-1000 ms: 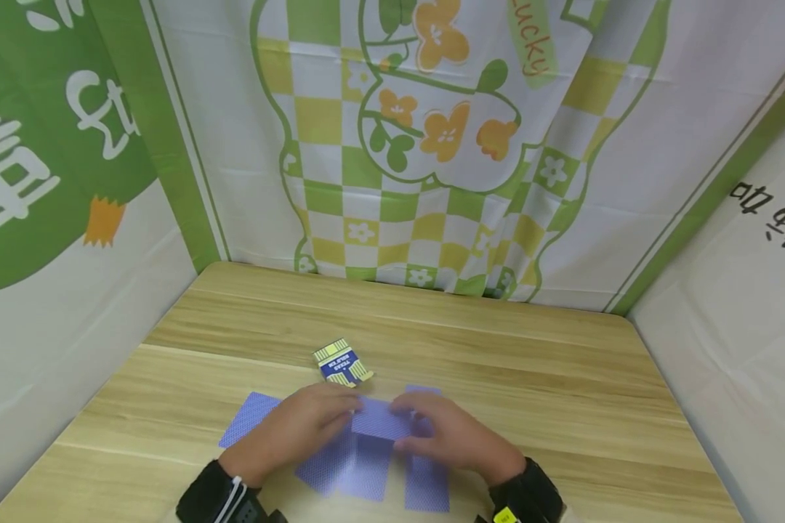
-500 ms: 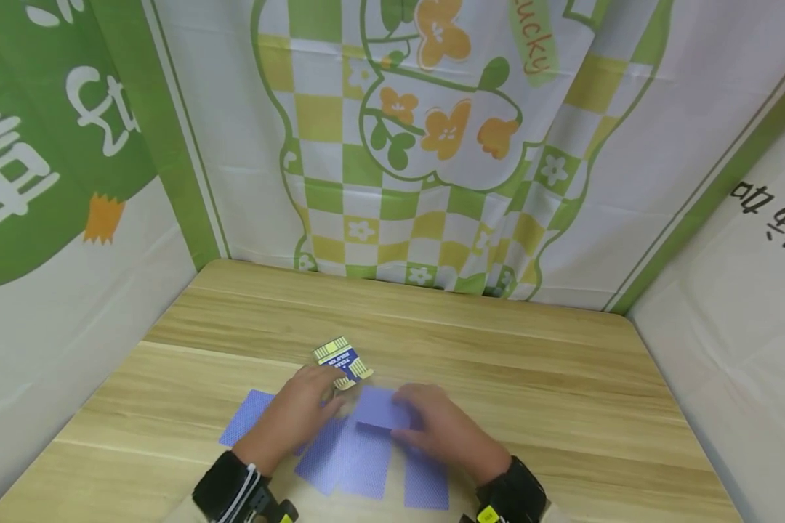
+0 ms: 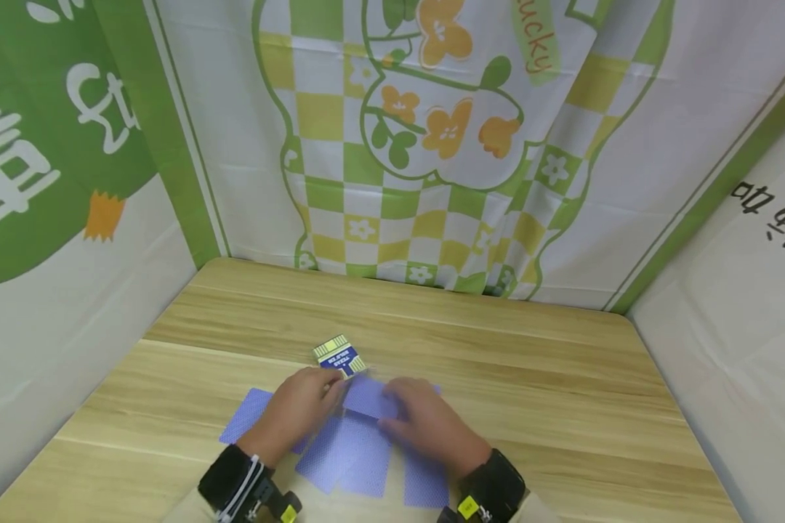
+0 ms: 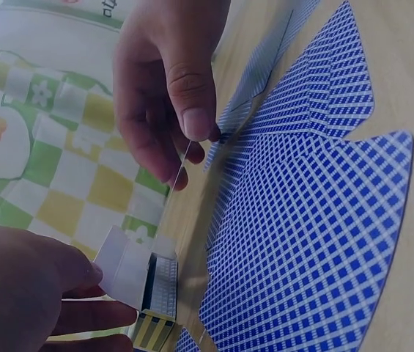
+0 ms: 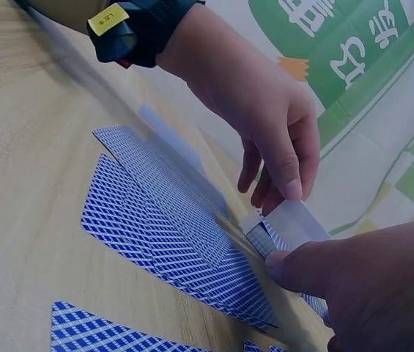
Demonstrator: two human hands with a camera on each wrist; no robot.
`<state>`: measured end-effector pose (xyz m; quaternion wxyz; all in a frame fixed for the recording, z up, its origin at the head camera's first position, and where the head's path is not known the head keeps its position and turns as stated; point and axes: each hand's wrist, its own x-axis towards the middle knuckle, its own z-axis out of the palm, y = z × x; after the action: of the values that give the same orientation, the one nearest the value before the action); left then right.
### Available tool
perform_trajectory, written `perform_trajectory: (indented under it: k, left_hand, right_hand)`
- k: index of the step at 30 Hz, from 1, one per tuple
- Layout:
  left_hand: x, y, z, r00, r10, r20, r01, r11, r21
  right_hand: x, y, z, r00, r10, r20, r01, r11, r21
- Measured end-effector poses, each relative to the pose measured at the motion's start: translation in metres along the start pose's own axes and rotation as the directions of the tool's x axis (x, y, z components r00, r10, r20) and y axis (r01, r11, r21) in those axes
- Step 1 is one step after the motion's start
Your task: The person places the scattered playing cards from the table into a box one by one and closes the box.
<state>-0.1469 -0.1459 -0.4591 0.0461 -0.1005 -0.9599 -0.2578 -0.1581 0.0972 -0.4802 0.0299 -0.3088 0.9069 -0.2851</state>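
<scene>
My left hand (image 3: 304, 403) is at the near end of the card box (image 3: 340, 354), a yellow-striped, blue-labelled carton. Its thumb and fingers pinch the box's white flap (image 4: 122, 264), which stands up from the mouth. Inside the box, blue-and-white card backs (image 4: 164, 282) show. My right hand (image 3: 425, 421) pinches a playing card (image 3: 369, 397) close to the box mouth; the card appears as a thin edge in the left wrist view. Under the hands, several blue-patterned playing cards (image 3: 347, 457) lie face down, spread and overlapping.
Another face-down playing card (image 3: 245, 412) lies left of my left forearm, and one more card (image 3: 427, 483) lies under my right wrist. The wooden table (image 3: 530, 378) runs back to a printed cloth curtain (image 3: 392, 240), with cloth at both sides.
My left hand has left the held card and moved to the box flap. My right hand has carried the card left and forward, toward the box.
</scene>
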Motion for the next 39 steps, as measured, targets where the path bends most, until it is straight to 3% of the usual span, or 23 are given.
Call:
perform_trajectory:
  k: [5, 14, 23, 31, 39]
  left_hand:
    - [0.001, -0.001, -0.001, 0.999, -0.037, -0.007, 0.036, 0.999, -0.028]
    - [0.000, -0.002, 0.003, 1.000, -0.024, -0.016, 0.023, 0.999, -0.031]
    - [0.000, -0.002, 0.004, 0.999, -0.039, -0.009, 0.039, 0.999, -0.017]
    - [0.001, -0.003, 0.006, 1.000, -0.014, -0.023, 0.014, 1.000, 0.003]
    - [0.001, -0.001, 0.002, 1.000, -0.010, -0.022, 0.010, 1.000, -0.003]
  right_hand:
    - [0.000, -0.002, 0.000, 0.999, -0.024, -0.029, 0.023, 0.999, -0.027]
    - [0.000, -0.003, 0.003, 0.997, -0.024, -0.075, 0.021, 0.999, -0.047]
    - [0.011, -0.013, 0.018, 0.990, 0.065, -0.127, -0.085, 0.984, -0.157]
    - [0.015, -0.024, 0.028, 0.978, 0.142, -0.153, -0.166, 0.973, -0.159]
    - [0.015, -0.030, 0.034, 0.967, 0.158, -0.198, -0.203, 0.950, -0.236]
